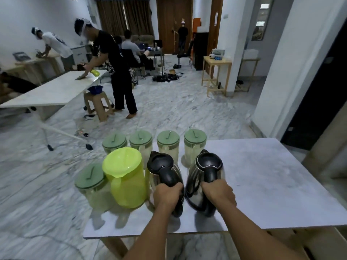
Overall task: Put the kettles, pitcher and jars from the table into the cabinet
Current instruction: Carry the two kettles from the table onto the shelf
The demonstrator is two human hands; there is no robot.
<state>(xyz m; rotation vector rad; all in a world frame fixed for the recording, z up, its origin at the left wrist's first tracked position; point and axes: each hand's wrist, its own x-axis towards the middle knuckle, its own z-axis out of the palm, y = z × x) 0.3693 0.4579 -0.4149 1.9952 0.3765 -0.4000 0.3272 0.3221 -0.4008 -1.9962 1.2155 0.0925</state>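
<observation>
Task status: early stage. All the task items in view are at the table; none has reached a cabinet, and no cabinet can be identified with certainty in this view.

Item positions, left to right:

- Near-left clear jar with a sage-green lid (89,176): stands at the table's left edge, touching or just beside the pitcher.
- Translucent lime-green plastic pitcher with a spouted lid (124,177): upright, between the near-left jar and the left kettle.
- Back row of four clear jars with sage-green lids (115,140), (140,137), (168,138), (195,136): upright along the far edge, behind the pitcher and kettles.
- Left stainless-steel kettle with a black lid and handle (163,172): the left hand (167,194) is clamped around its handle.
- Right stainless-steel kettle with a black lid and handle (206,170): the right hand (218,193) is clamped around its handle.

Whether the kettle bases touch the tabletop cannot be determined. Judged step: lifting both kettles for the first transfer. Remaining: both kettles, the pitcher and five jars.

Surface: grey-white marble-pattern tabletop (262,175) on a pale wooden frame; its right half is bare.

Room: grey-veined marble floor (178,107). A long white table (47,92) stands at left, where a person in black (112,59) wipes it. Other people work further back. Small wooden side table (216,72) at right; dark doorway at far right.
</observation>
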